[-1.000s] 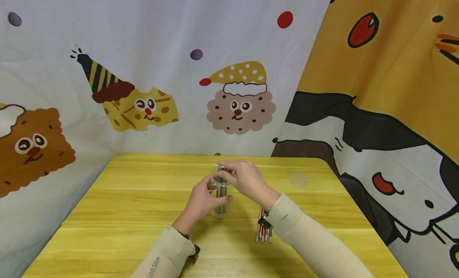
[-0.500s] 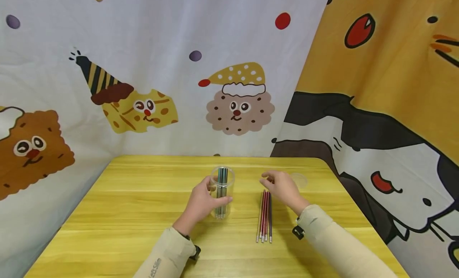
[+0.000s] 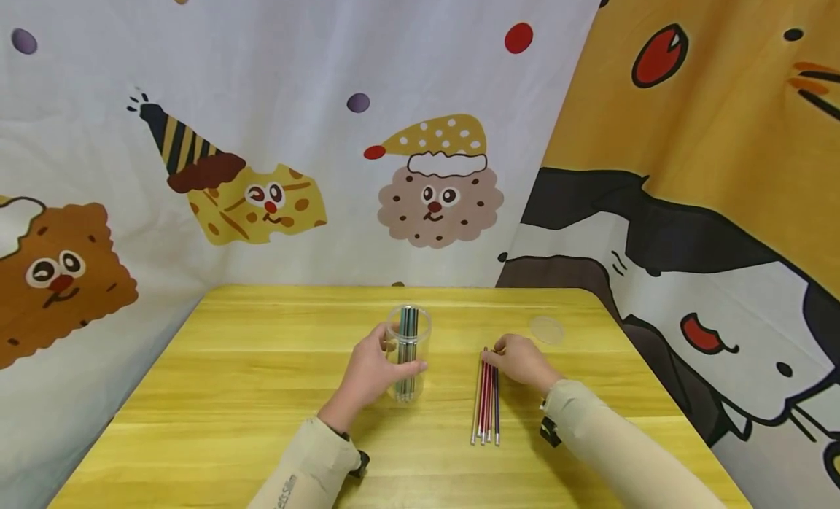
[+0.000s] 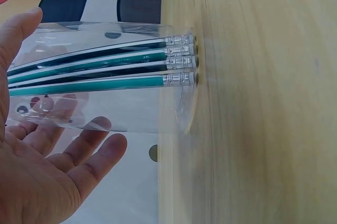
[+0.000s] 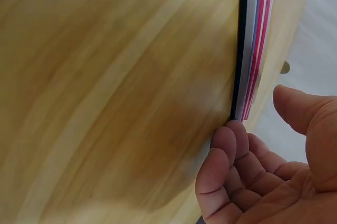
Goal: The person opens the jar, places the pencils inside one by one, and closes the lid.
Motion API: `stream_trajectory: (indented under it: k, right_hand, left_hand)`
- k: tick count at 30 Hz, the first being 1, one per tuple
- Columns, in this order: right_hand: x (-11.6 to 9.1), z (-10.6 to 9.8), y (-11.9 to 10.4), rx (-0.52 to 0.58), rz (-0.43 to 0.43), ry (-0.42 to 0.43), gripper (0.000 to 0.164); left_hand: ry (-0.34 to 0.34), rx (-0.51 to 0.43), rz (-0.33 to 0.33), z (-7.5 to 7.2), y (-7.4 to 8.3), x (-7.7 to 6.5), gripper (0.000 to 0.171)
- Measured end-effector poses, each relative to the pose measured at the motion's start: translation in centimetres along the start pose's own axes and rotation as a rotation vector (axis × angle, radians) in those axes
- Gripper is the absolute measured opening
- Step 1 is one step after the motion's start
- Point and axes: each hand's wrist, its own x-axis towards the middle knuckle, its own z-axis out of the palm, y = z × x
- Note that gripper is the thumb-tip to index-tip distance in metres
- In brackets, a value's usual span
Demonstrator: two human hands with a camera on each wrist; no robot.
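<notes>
The right hand [image 3: 521,359] hid some far ends of the loose pencils [image 3: 486,399], and the right wrist view cut off their other ends. They overlapped too closely to count. The left wrist view cropped the top of the clear cup [image 4: 131,110], and in the head view the left hand [image 3: 370,370] covered part of its wall.

The loose pencils lay flat on the wooden table [image 3: 262,392], right of the cup, long axes running away from the person, silver-banded eraser ends nearest. The cup stood upright; the green and black pencils [image 4: 105,71] inside stood lengthwise in it, eraser ends down, leaning slightly.

The left hand held the cup, thumb on one side and fingers on the other. The right hand's fingers were loosely bent, tips at the loose pencils' far ends, its thumb apart. Beyond it lay a faint, clear disc [image 3: 547,329].
</notes>
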Motion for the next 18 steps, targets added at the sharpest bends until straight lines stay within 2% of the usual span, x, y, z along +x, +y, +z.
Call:
stream_trajectory:
  k: [5,11,18]
  right_hand:
    - [0.3,0.5,-0.8,-0.015,0.005,0.003,0.045]
    - [0.4,0.8,-1.3,-0.088,-0.026,0.019,0.034]
    - [0.4,0.9,-1.3,-0.128,-0.044,0.033,0.03]
  left_hand:
    - [-0.005,0.001,0.001,0.0,0.0,0.0,0.081]
    - [-0.006,-0.002,-0.004,0.0,0.1,0.0,0.082]
    - [-0.002,0.002,-0.005,0.0,0.1,0.0,0.082]
